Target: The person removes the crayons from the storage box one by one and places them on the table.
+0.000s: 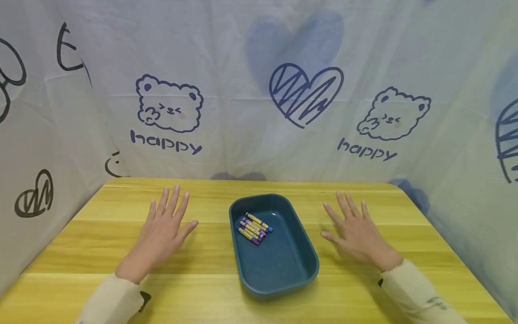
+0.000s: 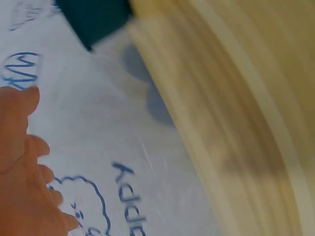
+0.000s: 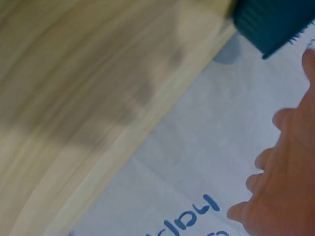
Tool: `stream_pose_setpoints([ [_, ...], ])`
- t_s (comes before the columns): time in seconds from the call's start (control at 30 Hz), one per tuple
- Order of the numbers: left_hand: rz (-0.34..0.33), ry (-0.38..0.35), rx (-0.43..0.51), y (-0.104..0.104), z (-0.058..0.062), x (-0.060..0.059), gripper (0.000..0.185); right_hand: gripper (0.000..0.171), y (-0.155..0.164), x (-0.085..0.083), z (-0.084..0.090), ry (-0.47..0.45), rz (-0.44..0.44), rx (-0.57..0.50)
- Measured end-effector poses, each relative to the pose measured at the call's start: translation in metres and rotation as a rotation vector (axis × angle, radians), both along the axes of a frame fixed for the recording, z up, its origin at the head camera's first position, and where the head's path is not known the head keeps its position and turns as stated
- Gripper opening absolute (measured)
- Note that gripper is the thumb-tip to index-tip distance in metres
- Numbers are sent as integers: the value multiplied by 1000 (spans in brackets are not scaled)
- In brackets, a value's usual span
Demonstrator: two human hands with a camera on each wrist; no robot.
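A dark teal plastic tray (image 1: 279,265) stands in the middle of the table, its long side running front to back. Several crayons (image 1: 252,228) in yellow wrappers, with purple and blue ends, lie side by side in its far left part. To the left of the tray my left hand (image 1: 162,231) is held palm down with fingers spread, holding nothing. My right hand (image 1: 358,231) is spread in the same way on the tray's right side, also without anything in it. In both wrist views the tray's outer wall (image 2: 101,22) shows at the top, apart from the fingers.
The yellow wood-grain table (image 1: 194,288) has a rounded far edge. A white cloth (image 1: 234,135) with printed bears, hearts and the word "happy" hangs behind it and along both sides.
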State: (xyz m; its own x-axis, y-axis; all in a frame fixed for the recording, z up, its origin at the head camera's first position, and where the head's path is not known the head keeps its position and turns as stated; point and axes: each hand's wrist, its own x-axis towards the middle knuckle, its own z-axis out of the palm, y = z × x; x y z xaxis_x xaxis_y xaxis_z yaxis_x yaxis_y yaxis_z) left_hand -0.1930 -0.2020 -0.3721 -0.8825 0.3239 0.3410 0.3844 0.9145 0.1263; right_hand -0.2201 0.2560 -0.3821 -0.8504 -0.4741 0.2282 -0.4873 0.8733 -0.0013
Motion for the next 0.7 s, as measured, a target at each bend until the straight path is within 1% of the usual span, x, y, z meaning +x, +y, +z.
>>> stream_pose_setpoints([
  [0.13, -36, -117, 227, 17, 6, 6, 68, 74, -10, 3, 15, -155, -10, -164],
  [0.23, -51, -232, 356, 30, 6, 11, 68, 76, -20, 6, 24, -254, 12, -280],
  [0.33, -46, -359, 455, 42, 4, 14, 73, 77, -32, 6, 32, -295, 40, -329],
  [0.4, -37, -415, 520, 50, 2, 14, 76, 76, -39, 5, 38, -303, 64, -340],
  [0.47, -30, -435, 575, 59, 0, 14, 78, 74, -46, 2, 43, -310, 89, -344],
  [0.53, -17, -429, 612, 67, -3, 15, 77, 71, -53, -1, 48, -334, 111, -356],
  [0.63, 11, -421, 671, 78, -7, 16, 74, 67, -63, -8, 55, -399, 120, -383],
  [0.7, 36, -439, 728, 84, -10, 17, 73, 65, -70, -13, 58, -446, 114, -408],
])
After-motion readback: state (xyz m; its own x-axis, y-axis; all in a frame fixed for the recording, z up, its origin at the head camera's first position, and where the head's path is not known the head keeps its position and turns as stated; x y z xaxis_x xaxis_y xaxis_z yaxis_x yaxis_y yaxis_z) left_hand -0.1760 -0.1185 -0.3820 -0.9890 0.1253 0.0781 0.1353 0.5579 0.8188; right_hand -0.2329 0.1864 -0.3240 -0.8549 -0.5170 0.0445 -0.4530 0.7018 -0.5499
